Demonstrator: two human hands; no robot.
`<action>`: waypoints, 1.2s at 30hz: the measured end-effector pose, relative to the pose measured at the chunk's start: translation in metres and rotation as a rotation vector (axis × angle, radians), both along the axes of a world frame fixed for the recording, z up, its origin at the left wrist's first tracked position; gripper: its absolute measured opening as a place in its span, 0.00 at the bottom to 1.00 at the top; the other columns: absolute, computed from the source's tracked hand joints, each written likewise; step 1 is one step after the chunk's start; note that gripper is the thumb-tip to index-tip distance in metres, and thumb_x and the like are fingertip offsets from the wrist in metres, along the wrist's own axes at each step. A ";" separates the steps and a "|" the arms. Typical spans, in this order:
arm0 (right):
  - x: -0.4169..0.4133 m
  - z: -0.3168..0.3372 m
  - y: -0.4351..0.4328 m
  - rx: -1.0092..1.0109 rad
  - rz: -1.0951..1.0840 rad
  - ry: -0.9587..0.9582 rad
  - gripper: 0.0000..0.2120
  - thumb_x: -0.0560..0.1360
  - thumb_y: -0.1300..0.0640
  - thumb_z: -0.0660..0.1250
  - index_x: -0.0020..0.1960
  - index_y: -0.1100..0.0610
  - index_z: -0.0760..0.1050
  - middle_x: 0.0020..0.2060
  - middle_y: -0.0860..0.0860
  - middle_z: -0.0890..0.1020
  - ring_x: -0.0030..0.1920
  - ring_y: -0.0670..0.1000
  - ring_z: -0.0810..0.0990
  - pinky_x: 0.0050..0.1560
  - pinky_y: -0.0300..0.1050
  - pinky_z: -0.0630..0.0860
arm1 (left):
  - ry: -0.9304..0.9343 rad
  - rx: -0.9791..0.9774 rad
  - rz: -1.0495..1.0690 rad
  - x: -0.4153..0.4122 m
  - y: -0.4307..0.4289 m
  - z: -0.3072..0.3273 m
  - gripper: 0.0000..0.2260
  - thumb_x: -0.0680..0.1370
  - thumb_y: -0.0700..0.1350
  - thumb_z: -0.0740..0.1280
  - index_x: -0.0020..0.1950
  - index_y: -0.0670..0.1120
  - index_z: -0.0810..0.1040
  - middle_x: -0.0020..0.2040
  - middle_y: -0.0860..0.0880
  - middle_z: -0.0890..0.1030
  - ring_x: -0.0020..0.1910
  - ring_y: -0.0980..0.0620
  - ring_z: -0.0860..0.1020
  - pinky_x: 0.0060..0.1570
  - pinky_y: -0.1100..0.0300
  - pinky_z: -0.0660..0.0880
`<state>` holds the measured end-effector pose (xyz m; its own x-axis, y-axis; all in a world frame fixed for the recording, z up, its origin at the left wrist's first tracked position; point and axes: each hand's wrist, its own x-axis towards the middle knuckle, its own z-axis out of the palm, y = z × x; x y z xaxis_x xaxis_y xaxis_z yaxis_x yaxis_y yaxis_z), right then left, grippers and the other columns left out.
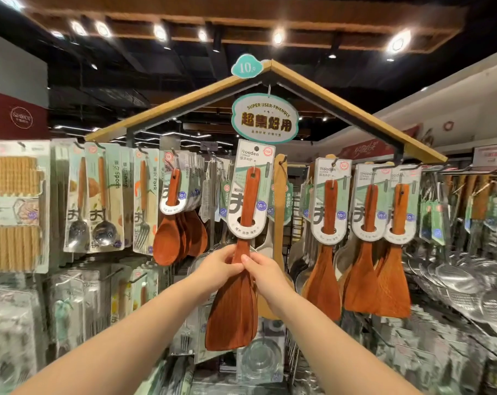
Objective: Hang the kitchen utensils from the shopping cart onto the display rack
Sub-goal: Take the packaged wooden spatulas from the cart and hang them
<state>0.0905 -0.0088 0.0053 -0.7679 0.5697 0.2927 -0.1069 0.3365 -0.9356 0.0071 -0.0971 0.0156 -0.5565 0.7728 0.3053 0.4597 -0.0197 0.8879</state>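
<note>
Gripping the wooden spatula (235, 295), left hand (223, 263) and right hand (265, 270) meet.

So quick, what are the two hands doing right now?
The left hand grips the wooden spatula at its neck.
The right hand pinches the same spatula's neck from the other side.

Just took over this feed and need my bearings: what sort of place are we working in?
Most likely a retail shop's kitchenware aisle: carded wooden spatulas hang on hooks under a roof-shaped display rack, a 10.9 price tag tops its peak, and packaged spoons hang at left.
</note>
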 end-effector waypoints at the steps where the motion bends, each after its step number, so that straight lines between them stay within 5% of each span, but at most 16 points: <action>1: 0.005 0.001 -0.003 -0.004 0.000 -0.003 0.10 0.80 0.57 0.59 0.47 0.48 0.78 0.51 0.54 0.83 0.53 0.54 0.81 0.53 0.48 0.78 | 0.003 -0.004 0.002 0.004 -0.003 0.001 0.15 0.77 0.35 0.64 0.62 0.48 0.76 0.55 0.47 0.82 0.56 0.49 0.79 0.56 0.55 0.75; 6: 0.036 0.008 -0.015 -0.076 0.027 0.029 0.09 0.80 0.56 0.60 0.44 0.50 0.77 0.36 0.46 0.80 0.35 0.41 0.79 0.36 0.35 0.72 | 0.037 0.034 -0.024 0.031 -0.018 0.006 0.12 0.78 0.37 0.63 0.58 0.51 0.77 0.54 0.50 0.82 0.55 0.51 0.79 0.57 0.56 0.75; 10: 0.061 0.013 -0.026 -0.108 0.043 0.054 0.08 0.79 0.56 0.62 0.43 0.51 0.77 0.29 0.44 0.80 0.27 0.39 0.78 0.28 0.31 0.72 | 0.065 0.066 -0.008 0.061 -0.035 0.009 0.11 0.79 0.38 0.62 0.58 0.50 0.77 0.50 0.50 0.82 0.50 0.52 0.80 0.46 0.63 0.76; 17: 0.111 -0.007 -0.058 -0.145 0.147 -0.047 0.11 0.77 0.52 0.64 0.50 0.60 0.78 0.29 0.47 0.71 0.23 0.43 0.69 0.28 0.38 0.63 | 0.036 0.062 0.092 0.129 -0.079 -0.016 0.13 0.78 0.34 0.61 0.60 0.45 0.75 0.48 0.48 0.80 0.46 0.53 0.77 0.48 0.64 0.75; 21: 0.135 -0.045 -0.081 -0.175 0.293 -0.068 0.07 0.76 0.58 0.66 0.40 0.57 0.76 0.30 0.50 0.74 0.26 0.44 0.73 0.30 0.39 0.68 | 0.028 0.010 0.238 0.170 -0.110 -0.056 0.16 0.76 0.34 0.63 0.63 0.44 0.74 0.51 0.46 0.78 0.50 0.52 0.76 0.57 0.57 0.72; 25: 0.164 -0.091 -0.115 -0.202 0.449 -0.148 0.08 0.75 0.58 0.68 0.38 0.55 0.75 0.31 0.52 0.76 0.29 0.47 0.75 0.32 0.38 0.70 | -0.108 -0.028 0.381 0.213 -0.154 -0.107 0.16 0.77 0.30 0.60 0.61 0.45 0.73 0.43 0.54 0.78 0.36 0.67 0.77 0.44 0.70 0.73; 31: 0.194 -0.136 -0.209 -0.226 0.755 -0.283 0.07 0.76 0.54 0.66 0.41 0.55 0.78 0.31 0.50 0.78 0.25 0.44 0.77 0.29 0.35 0.74 | -0.222 -0.067 0.628 0.275 -0.257 -0.149 0.18 0.68 0.46 0.67 0.58 0.52 0.77 0.56 0.44 0.81 0.57 0.47 0.78 0.61 0.51 0.72; 36: 0.202 -0.156 -0.319 -0.168 0.915 -0.347 0.12 0.78 0.53 0.64 0.36 0.55 0.76 0.27 0.48 0.77 0.26 0.45 0.75 0.30 0.35 0.71 | -0.303 -0.042 0.820 0.307 -0.364 -0.171 0.20 0.71 0.42 0.66 0.63 0.45 0.74 0.55 0.42 0.79 0.54 0.48 0.76 0.63 0.49 0.70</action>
